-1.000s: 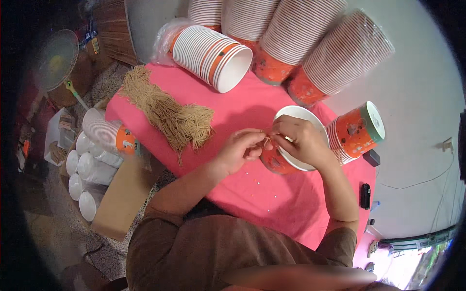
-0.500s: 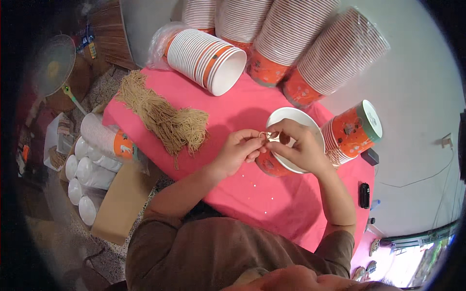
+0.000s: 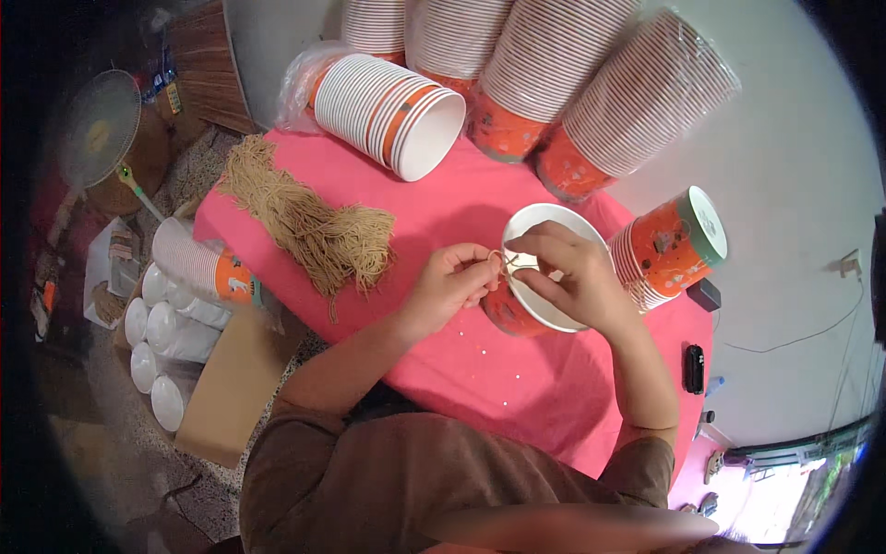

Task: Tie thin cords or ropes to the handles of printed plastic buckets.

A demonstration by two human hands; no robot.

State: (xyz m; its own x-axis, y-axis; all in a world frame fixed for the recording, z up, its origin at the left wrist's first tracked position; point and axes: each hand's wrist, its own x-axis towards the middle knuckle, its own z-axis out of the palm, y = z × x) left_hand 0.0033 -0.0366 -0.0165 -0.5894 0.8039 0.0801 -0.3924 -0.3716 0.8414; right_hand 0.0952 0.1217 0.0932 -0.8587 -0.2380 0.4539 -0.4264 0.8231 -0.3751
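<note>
My left hand [image 3: 452,284] pinches a thin tan cord [image 3: 499,254] between thumb and fingertips, and a small loop of it stands up from the grip. Facing it, my right hand [image 3: 591,282] has its thumb and forefinger apart, close to the short free end of the cord. Beneath my right hand is a white-lined paper tub [image 3: 544,213] with an orange outside; my hand covers part of its opening. A thick bundle of tan cords [image 3: 314,222] lies on the pink tablecloth [image 3: 434,208] to the left.
Wrapped stacks of paper tubs [image 3: 604,102] line the back, one stack [image 3: 392,115] on its side. Another orange stack [image 3: 669,245] leans at the right, near a black object [image 3: 693,369]. Tiny white specks [image 3: 484,352] dot the cloth. A cardboard box [image 3: 226,397] of wrapped cups stands left.
My right thumb and forefinger have moved apart and slightly away from the cord. My left hand keeps its pinch in nearly the same place.
</note>
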